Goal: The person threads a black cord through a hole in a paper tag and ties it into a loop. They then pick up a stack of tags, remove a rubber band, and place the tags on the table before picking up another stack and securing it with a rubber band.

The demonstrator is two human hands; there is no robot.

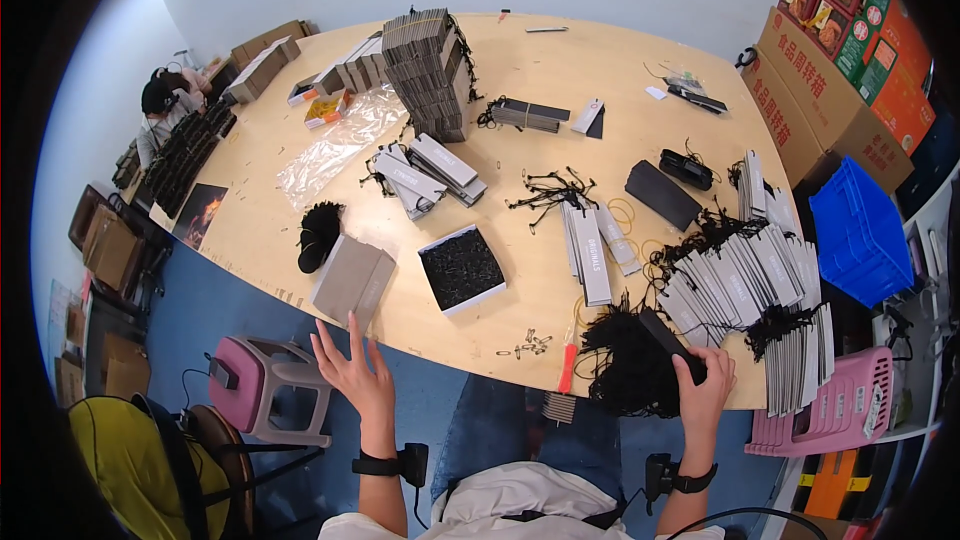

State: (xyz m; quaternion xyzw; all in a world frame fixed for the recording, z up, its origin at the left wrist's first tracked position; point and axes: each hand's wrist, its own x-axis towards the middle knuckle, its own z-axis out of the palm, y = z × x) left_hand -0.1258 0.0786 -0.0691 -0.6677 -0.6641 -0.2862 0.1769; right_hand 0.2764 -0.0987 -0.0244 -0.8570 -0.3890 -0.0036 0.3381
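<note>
The right hand (706,380) has its fingers clamped on a black strip (663,336) at the near right of the tabletop (620,60), beside a heap of black cords (628,365). Pale grey hang tags (735,285) fan out just beyond. The left hand (358,375) has its fingers spread apart near a grey cardboard block (352,283); whether they touch it, I cannot tell. Between the hands sits an open white box (478,302) of small black pieces.

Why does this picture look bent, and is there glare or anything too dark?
All in the head view: the table bows under fisheye distortion, and the corners go black; glare streaks the clear plastic sheet; the black cord heap loses fine detail.
</note>
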